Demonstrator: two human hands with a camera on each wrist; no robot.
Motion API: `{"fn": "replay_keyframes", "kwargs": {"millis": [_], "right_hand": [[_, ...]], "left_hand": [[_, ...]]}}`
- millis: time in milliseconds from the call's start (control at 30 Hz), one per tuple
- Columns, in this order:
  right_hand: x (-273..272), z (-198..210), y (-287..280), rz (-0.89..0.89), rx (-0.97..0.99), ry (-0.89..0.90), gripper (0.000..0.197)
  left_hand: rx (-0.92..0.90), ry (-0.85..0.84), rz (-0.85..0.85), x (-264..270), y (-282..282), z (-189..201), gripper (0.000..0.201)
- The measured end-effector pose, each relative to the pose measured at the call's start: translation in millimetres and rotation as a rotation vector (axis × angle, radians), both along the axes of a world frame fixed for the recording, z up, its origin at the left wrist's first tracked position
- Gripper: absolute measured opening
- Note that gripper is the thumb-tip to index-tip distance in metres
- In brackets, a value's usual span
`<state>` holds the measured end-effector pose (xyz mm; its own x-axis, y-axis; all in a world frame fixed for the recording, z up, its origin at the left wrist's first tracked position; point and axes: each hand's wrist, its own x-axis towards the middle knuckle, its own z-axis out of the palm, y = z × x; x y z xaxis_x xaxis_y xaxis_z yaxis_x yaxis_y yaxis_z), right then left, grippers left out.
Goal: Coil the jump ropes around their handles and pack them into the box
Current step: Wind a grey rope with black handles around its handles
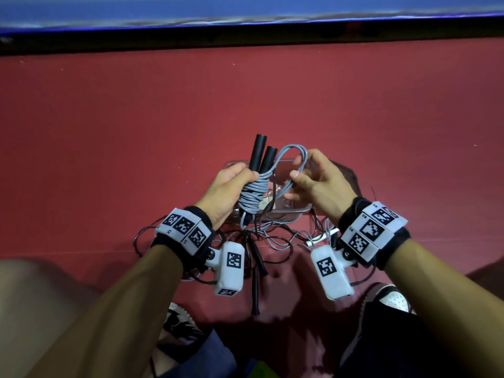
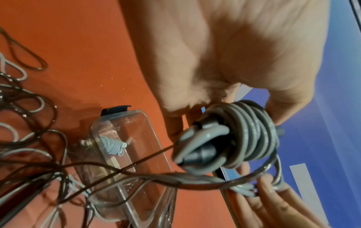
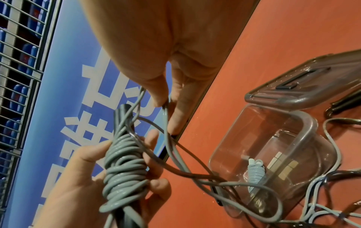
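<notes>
My left hand (image 1: pixel 231 186) grips two black handles (image 1: pixel 260 156) held side by side, with grey rope coiled (image 1: pixel 252 196) around their lower part. The same coil (image 2: pixel 252 132) fills the left wrist view. My right hand (image 1: pixel 308 178) pinches a free loop of that grey rope (image 1: pixel 293 155) between thumb and fingers (image 3: pixel 158 94), just right of the handles. Below both hands stands a clear plastic box (image 1: pixel 296 214) on the red floor. Inside it lies one small wound pale-blue rope bundle (image 3: pixel 255 171).
A tangle of loose grey, white and dark ropes (image 1: pixel 272 238) lies on the red floor in front of the box, with black handles (image 1: pixel 256 285) among them. The box lid (image 3: pixel 312 86) lies beside the box. A dark barrier with a blue banner (image 1: pixel 245 25) runs across the far side.
</notes>
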<state>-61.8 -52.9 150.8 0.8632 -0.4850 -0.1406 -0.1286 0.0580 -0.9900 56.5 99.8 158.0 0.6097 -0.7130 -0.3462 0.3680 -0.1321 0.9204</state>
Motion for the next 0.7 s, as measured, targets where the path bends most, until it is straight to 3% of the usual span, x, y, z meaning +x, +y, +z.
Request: {"fn": "replay_keyframes", "kwargs": {"millis": [300, 500, 600, 700], "right_hand": [[4, -8, -1, -0.149, 0.059, 0.024, 0.017], [6, -3, -1, -0.232, 0.198, -0.049, 0.020], [5, -1, -2, -0.247, 0.247, -0.099, 0.014], [2, 3, -4, -0.206, 0.243, -0.110, 0.023]], "left_hand": [[-0.011, 0.021, -0.081, 2, 0, -5, 0.034], [0.042, -0.018, -0.146, 3, 2, -7, 0.014], [0.083, -0.066, -0.116, 5, 1, -9, 0.015], [0.139, -0.130, -0.084, 9, 2, -11, 0.016]]}}
